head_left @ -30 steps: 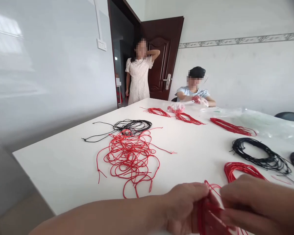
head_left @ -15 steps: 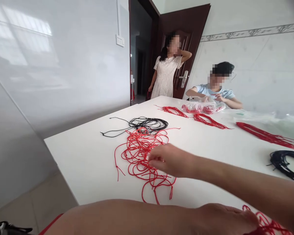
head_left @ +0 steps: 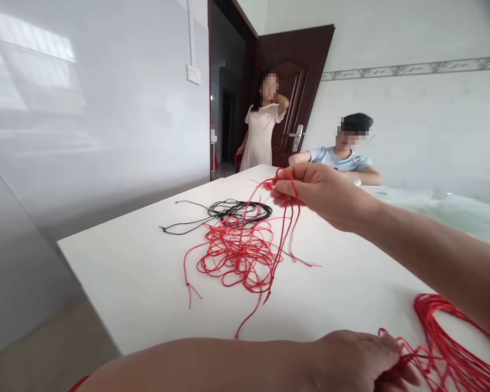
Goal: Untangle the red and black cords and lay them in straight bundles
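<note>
My right hand [head_left: 316, 191] is raised above the white table [head_left: 139, 283] with its fingers pinched on a red cord [head_left: 285, 226] that hangs down into a loose tangle of red cords [head_left: 239, 253]. My left hand [head_left: 357, 362] rests on the near table edge, fingers closed on a bundle of red cords [head_left: 445, 351] lying at the lower right. A coil of black cord [head_left: 232, 209] lies just behind the red tangle.
A seated person in a light blue shirt [head_left: 343, 158] works at the far end of the table. Another person in a white dress [head_left: 261, 130] stands by the open dark door [head_left: 298, 81]. Clear plastic [head_left: 445, 209] lies on the table's right side.
My right hand has risen from the red tangle, lifting one red cord up with it. My left hand stays on the bundle at the near edge.
</note>
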A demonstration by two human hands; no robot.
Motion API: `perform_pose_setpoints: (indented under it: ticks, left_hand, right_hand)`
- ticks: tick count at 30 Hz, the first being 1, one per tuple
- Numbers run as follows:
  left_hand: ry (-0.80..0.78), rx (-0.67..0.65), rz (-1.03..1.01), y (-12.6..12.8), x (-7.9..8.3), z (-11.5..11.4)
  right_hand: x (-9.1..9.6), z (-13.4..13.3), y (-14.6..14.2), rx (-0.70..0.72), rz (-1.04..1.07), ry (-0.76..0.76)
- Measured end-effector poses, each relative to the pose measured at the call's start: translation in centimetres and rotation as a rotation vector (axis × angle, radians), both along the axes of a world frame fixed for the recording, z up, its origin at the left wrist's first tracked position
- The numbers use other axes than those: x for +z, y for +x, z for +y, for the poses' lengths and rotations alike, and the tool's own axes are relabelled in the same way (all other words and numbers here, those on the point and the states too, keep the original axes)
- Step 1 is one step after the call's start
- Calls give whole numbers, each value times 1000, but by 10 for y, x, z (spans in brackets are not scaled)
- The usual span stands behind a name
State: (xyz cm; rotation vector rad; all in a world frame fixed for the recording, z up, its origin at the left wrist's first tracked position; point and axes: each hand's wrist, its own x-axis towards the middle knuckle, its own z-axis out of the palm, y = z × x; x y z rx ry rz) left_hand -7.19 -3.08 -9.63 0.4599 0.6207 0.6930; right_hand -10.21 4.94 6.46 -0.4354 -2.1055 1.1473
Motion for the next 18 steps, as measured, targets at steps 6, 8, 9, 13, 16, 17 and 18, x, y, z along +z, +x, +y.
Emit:
perform_pose_setpoints:
  ticks: [6,8,9,13,16,17,18]
  left_hand:
    - [33,52,78,-11,17,-8]
    - [13,67,55,-12,18,-9]
    - [-8,68,33,-12,19,-10]
    - [-31,96,-46,-15,23,-13]
    - [36,151,-18,-16,24,-12]
    - [50,165,-15,-17,24,-11]
    - [59,179,-15,-16,24,-11]
  right_hand:
    - [50,17,63,-198,412,72]
    - [62,22,89,-280,441,152]
    - [67,23,103,-314,450,197]
    - [79,11,159,-409,291,296]
    - [75,-12,195,-353,-10,208]
    - [69,-20,202,-265,-137,133]
    - [60,-28,206,-157,-274,30]
